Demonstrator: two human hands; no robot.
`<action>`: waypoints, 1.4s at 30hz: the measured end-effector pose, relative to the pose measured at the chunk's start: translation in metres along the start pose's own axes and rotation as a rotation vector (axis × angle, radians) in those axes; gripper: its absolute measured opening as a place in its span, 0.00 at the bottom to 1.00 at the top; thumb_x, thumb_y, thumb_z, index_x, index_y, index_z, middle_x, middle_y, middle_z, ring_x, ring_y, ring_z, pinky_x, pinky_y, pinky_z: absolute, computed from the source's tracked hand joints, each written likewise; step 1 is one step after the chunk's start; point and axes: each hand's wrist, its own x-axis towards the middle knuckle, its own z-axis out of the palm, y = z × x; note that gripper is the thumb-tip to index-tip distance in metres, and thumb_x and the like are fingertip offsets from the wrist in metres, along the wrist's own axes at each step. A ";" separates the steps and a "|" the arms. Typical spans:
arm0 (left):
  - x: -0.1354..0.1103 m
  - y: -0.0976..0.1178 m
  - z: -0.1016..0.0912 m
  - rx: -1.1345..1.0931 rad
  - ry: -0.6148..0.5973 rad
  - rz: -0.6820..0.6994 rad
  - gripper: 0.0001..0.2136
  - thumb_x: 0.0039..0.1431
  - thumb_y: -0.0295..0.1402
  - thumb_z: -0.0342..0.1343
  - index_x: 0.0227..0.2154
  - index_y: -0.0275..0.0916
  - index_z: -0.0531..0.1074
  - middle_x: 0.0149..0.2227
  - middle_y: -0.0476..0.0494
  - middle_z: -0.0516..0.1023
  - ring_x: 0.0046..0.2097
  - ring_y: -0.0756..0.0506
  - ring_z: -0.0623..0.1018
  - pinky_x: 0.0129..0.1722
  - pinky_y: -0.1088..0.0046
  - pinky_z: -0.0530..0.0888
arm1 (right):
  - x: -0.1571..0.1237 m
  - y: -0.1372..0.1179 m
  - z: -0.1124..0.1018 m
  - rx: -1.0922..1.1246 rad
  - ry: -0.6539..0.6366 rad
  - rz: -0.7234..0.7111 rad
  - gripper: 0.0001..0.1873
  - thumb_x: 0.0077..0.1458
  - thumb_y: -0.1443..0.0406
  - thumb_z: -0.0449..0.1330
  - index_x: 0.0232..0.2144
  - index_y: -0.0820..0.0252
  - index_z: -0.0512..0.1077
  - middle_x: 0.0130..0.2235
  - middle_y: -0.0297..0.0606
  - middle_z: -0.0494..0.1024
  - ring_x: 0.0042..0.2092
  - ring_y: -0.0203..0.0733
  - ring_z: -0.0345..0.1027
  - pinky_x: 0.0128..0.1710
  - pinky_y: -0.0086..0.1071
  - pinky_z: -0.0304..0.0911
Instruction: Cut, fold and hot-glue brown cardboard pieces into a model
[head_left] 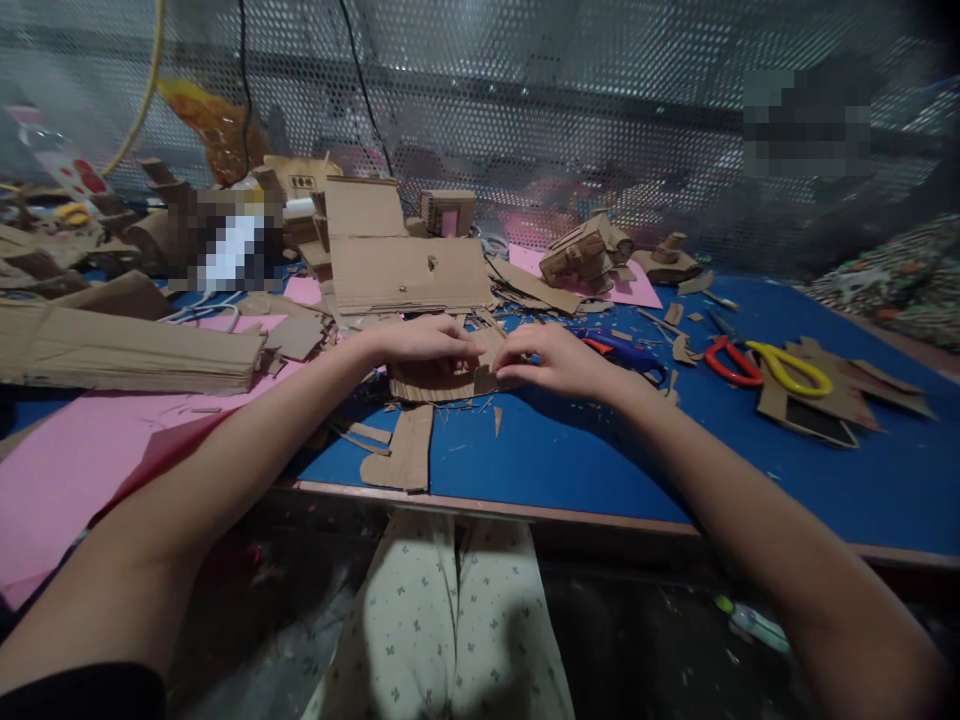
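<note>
My left hand [431, 342] lies with curled fingers on a piece of cardboard [431, 385] at the middle of the blue table, gripping it from above. From the other side my right hand [547, 358] pinches the same piece near its right end, thumb and fingers close together. The fingertips of both hands are partly hidden. Just below the piece is a boot-shaped cardboard cutout [409, 450], with thin scraps around it. Beside my right hand lies a blue tool with orange parts [619, 348], partly covered by the hand.
Red-and-yellow-handled scissors [795, 372] rest on cardboard at the right. A large cardboard sheet [412, 275] stands behind my hands. Pink paper [195, 430] and a long folded cardboard [135, 345] occupy the left. A perforated metal wall [510, 90] bounds the back.
</note>
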 end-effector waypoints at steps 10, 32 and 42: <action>-0.001 -0.001 -0.001 0.033 -0.021 0.012 0.18 0.53 0.49 0.57 0.29 0.37 0.78 0.28 0.46 0.76 0.33 0.48 0.72 0.36 0.74 0.67 | 0.000 -0.002 0.001 -0.013 0.000 0.017 0.09 0.58 0.63 0.59 0.32 0.60 0.78 0.34 0.39 0.79 0.38 0.42 0.70 0.40 0.33 0.58; 0.001 0.000 0.010 0.173 -0.014 0.165 0.06 0.44 0.35 0.62 0.22 0.36 0.74 0.27 0.48 0.75 0.33 0.49 0.73 0.36 0.74 0.65 | -0.001 -0.014 -0.004 -0.149 -0.068 0.081 0.07 0.56 0.66 0.60 0.32 0.62 0.78 0.32 0.40 0.77 0.35 0.40 0.67 0.35 0.30 0.53; 0.000 0.003 0.012 0.177 0.017 0.084 0.06 0.42 0.33 0.61 0.23 0.35 0.75 0.22 0.51 0.72 0.27 0.52 0.69 0.28 0.76 0.62 | 0.003 -0.014 -0.004 -0.092 -0.114 0.132 0.07 0.54 0.67 0.61 0.33 0.63 0.79 0.33 0.39 0.79 0.35 0.39 0.68 0.35 0.29 0.54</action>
